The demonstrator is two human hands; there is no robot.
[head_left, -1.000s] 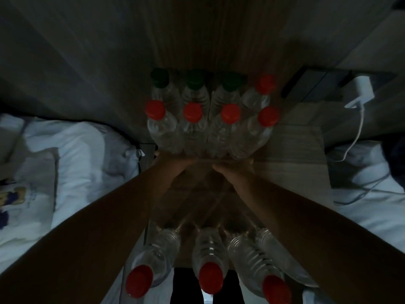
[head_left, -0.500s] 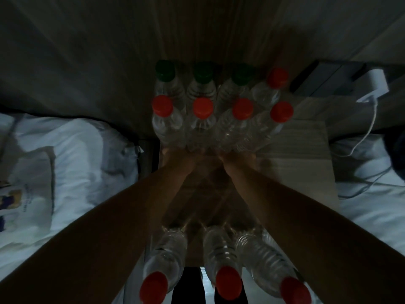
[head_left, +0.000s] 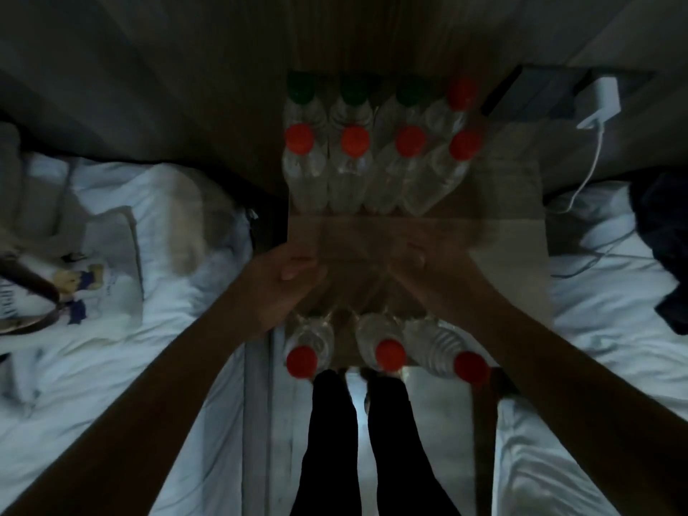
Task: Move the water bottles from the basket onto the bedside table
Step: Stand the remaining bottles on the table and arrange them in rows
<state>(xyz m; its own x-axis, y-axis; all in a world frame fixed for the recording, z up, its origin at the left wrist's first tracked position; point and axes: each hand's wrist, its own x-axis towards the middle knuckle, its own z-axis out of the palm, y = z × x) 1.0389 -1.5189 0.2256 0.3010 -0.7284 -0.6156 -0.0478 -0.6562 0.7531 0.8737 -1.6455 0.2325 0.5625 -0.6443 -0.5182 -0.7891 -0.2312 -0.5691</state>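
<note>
Clear water bottles stand in rows on the wooden bedside table. The back row has three green caps and one red cap. In front of it stands a row of red-capped bottles. Three more red-capped bottles stand at the table's near edge. My left hand and my right hand hover over the bare middle of the table, between the rows. Both are blurred, with fingers loosely apart and nothing in them. They touch no bottle.
White bedding lies on both sides of the table. A white printed bag and a dark curved handle lie at the left. A white charger with its cable hangs at the back right. My dark-clad legs stand below.
Both hands have let go of the second-row bottles and drawn back toward me, over the table's middle. The bottles stay in place.
</note>
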